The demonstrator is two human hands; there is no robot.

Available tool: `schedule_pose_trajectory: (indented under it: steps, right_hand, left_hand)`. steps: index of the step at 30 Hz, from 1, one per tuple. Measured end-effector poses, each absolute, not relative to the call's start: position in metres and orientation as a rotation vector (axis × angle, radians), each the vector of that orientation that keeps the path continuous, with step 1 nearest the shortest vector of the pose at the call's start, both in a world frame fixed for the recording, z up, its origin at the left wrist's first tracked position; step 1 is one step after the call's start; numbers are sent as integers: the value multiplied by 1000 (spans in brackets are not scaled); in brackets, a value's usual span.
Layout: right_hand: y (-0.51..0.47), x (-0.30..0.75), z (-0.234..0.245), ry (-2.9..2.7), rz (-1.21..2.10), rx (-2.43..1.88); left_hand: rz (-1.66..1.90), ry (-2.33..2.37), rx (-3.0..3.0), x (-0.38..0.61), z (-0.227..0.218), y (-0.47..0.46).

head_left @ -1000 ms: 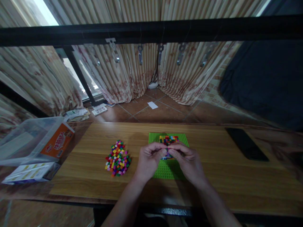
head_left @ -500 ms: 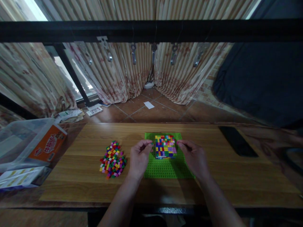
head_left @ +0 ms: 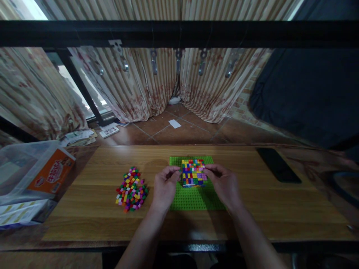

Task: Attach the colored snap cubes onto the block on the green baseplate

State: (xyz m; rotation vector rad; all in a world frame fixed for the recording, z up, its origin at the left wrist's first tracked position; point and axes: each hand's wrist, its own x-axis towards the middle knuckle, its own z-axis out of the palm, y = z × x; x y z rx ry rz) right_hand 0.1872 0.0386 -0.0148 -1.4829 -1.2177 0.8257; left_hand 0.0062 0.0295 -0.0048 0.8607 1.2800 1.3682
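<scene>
On the green studded baseplate [head_left: 193, 200] stands a square, layered build of small multicoloured toy bricks [head_left: 193, 173]. My left hand [head_left: 166, 185] is at its left side, thumb and forefinger pinched together; what they hold, if anything, is too small to make out. At the build's right edge, my right hand [head_left: 224, 185] pinches a tiny pink brick, mostly covered by the fingertips. A loose heap of small bricks in many colours [head_left: 131, 190] lies on the wooden table, left of my left hand.
A black phone [head_left: 278, 164] lies at the table's right [head_left: 260, 209]. Left of the table are a clear plastic bin [head_left: 24, 160] with an orange label and a box [head_left: 25, 213]. A dark bar [head_left: 179, 33] with hanging metal clips crosses above, before curtains.
My right hand has moved left, bringing the pink brick from beside the build to its right edge. My left hand keeps its pinch by the left side. The view has shifted slightly.
</scene>
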Motion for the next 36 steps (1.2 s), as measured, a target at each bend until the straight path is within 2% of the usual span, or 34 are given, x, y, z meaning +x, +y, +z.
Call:
schedule_pose_trajectory:
  steps: [9, 21, 36]
  right_hand:
    - [39, 188, -14, -1139, 848, -1490]
    - [50, 179, -16, -782, 1091, -1340]
    - [50, 178, -28, -868, 1029, -1352]
  left_hand:
    - [1360, 1284, 883, 6, -8, 30]
    - [1348, 1284, 880, 8, -7, 29]
    - [1341, 1255, 856, 9, -6, 28]
